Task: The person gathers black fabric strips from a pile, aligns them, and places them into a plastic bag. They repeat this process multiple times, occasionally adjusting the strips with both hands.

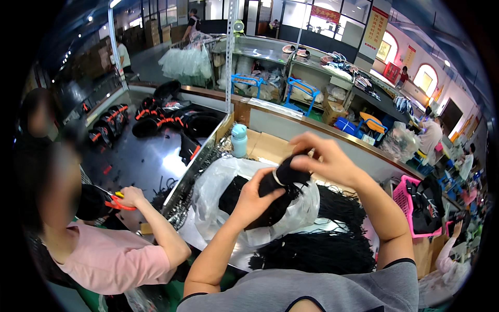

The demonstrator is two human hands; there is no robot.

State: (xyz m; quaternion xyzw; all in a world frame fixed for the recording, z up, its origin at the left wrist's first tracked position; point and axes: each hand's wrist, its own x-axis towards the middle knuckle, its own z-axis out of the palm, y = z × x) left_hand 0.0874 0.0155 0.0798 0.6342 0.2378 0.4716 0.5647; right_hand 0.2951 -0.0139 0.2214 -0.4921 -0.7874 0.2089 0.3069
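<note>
A rolled black bundle (pixel 270 184) with a pale band round it is held up over the worktable. My left hand (pixel 253 202) wraps round its near end, thumb along the side. At the far end, the curled fingers and thumb of my right hand (pixel 328 162) close on the black material. Below, an open clear plastic bag (pixel 204 193) holds more black pieces (pixel 234 193). Long thin black strips (pixel 317 250) lie in heaps on the table, nearest my right forearm.
A light-blue bottle (pixel 239 140) stands on cardboard (pixel 262 146) behind the bag. To the left, a co-worker in a pink shirt (pixel 122 255) holds orange-handled cutters (pixel 118 203). Black-and-orange items (pixel 179 122) lie on the adjoining metal table. A pink basket (pixel 403 200) sits at right.
</note>
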